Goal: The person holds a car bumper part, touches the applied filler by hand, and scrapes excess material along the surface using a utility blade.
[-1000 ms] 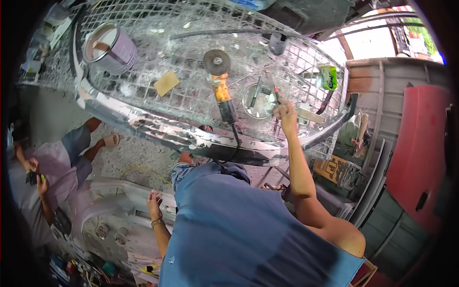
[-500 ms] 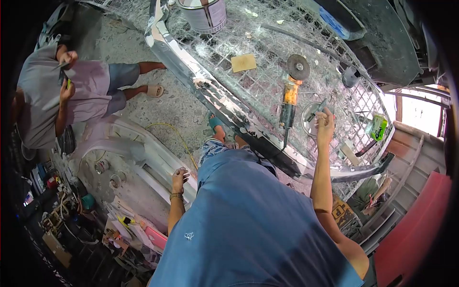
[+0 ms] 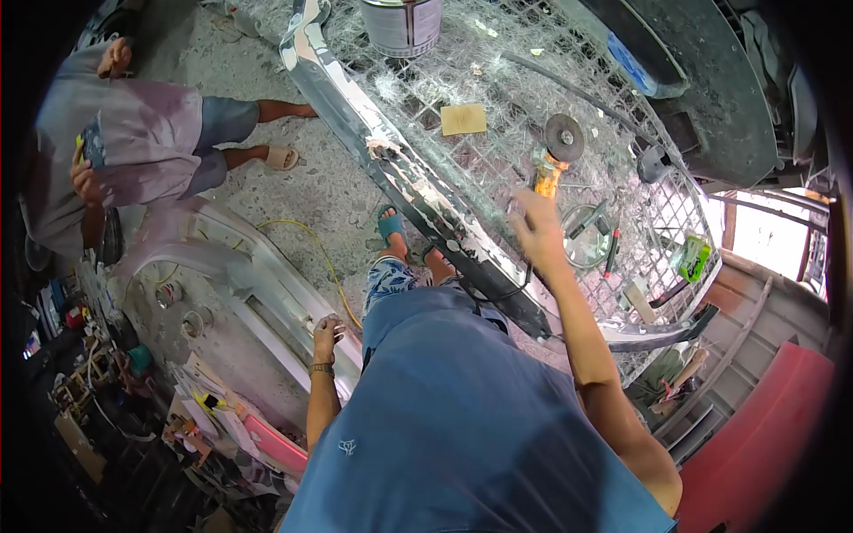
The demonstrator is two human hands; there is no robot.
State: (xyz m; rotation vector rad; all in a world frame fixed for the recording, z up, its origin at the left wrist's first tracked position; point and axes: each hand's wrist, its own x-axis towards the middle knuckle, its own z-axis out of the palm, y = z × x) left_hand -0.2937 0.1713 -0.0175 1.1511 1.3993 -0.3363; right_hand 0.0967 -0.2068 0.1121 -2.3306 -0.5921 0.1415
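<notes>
My right hand (image 3: pixel 540 235) is over the handle end of an angle grinder (image 3: pixel 547 180), hiding its black rear body. Its fingers are blurred by motion, so whether they touch or grip the grinder is unclear. The grinder lies on a wire mesh surface with its cutting disc (image 3: pixel 565 139) facing up. Right of this hand is a round lid (image 3: pixel 582 249) with a grey, flat tool (image 3: pixel 593 218) on it and a red-and-black tool (image 3: pixel 613 252) beside it. My left hand (image 3: pixel 327 336), a watch on its wrist, hangs with loosely bent fingers, holding nothing, near a grey bumper (image 3: pixel 267 302).
A chipped bumper (image 3: pixel 418 186) borders the mesh. A paint can (image 3: pixel 402 31), a yellowish sanding sheet (image 3: pixel 464 119) and a green packet (image 3: pixel 696 258) are on it. Another person (image 3: pixel 133 133) stands at left, holding a dark flat tool (image 3: pixel 92 142). A yellow cord (image 3: pixel 311 235) crosses the floor.
My right hand has moved left from above the round lid to the grinder, uncovering the red-and-black tool. The other person's hands have moved apart. The view has shifted slightly.
</notes>
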